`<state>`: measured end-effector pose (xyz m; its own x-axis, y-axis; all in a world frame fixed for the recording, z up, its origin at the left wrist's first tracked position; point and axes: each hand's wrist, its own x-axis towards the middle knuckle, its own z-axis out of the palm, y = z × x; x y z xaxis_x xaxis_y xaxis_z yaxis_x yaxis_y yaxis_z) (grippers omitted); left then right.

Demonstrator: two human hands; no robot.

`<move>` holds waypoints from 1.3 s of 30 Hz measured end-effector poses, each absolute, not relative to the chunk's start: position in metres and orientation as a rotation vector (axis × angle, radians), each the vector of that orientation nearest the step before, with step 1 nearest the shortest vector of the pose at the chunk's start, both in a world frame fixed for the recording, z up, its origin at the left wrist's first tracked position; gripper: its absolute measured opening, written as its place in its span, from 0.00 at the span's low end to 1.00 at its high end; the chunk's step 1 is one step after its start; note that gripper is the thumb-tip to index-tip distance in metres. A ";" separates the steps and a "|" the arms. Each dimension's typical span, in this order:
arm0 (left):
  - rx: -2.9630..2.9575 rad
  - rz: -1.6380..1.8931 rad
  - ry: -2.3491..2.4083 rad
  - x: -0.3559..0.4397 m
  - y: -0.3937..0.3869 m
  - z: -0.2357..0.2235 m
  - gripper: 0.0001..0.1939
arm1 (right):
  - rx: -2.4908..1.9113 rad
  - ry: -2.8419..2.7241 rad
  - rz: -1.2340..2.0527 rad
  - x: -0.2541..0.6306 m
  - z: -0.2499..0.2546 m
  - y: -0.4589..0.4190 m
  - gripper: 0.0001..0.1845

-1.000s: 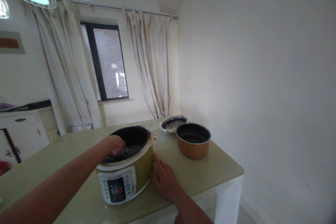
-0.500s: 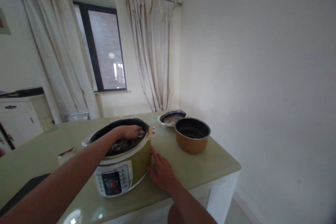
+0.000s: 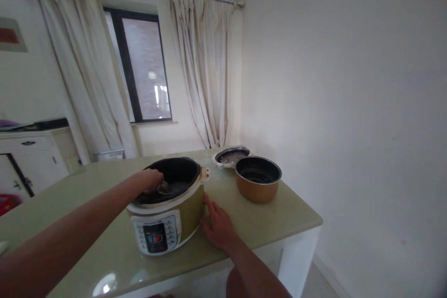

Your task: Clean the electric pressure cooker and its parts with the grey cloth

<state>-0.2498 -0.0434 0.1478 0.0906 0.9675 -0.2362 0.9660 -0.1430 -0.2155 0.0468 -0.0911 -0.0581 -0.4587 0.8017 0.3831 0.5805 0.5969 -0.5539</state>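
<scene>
Two hands (image 3: 220,226) at cooker (image 3: 190,214), panel lettering (image 3: 156,221) illegible

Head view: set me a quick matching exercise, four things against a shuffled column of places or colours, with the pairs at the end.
Things
1. Left hand
2. Right hand
3. Pot
4. Lid

Places and colours
A. Fingers at the outer side of the cooker
B. On the table, at its far end, underside showing
C. Reaching into the cooker's open top
D. Orange-brown outside, black inside

Right pairs: 1-C, 2-A, 3-D, 4-B
</scene>
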 end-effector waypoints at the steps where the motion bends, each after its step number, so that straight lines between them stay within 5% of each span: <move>1: -2.339 0.543 -2.072 -0.252 -0.048 0.150 0.20 | -1.086 -2.199 0.464 0.047 -0.058 -0.091 0.50; 5: -2.698 0.438 -2.187 -0.249 -0.066 0.159 0.26 | -1.099 -2.194 0.456 0.046 -0.060 -0.090 0.49; 11: -2.891 -0.265 -1.985 -0.204 -0.053 0.159 0.23 | -1.067 -2.193 0.432 0.045 -0.062 -0.090 0.51; 22: -2.188 0.213 -1.831 -0.192 -0.020 0.150 0.21 | -1.086 -2.205 0.461 0.047 -0.062 -0.091 0.48; 32: -2.396 0.523 -2.116 -0.238 -0.060 0.169 0.12 | -1.067 -2.195 0.449 0.046 -0.060 -0.091 0.49; 39: -2.687 0.001 -1.886 -0.188 -0.058 0.169 0.14 | -1.091 -2.218 0.439 0.045 -0.057 -0.091 0.49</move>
<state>-0.1879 -0.0576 0.1693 0.3431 0.9357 -0.0816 0.9358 -0.3332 0.1149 0.0452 -0.0913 -0.0573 -0.4663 0.7971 0.3837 0.5908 0.6034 -0.5356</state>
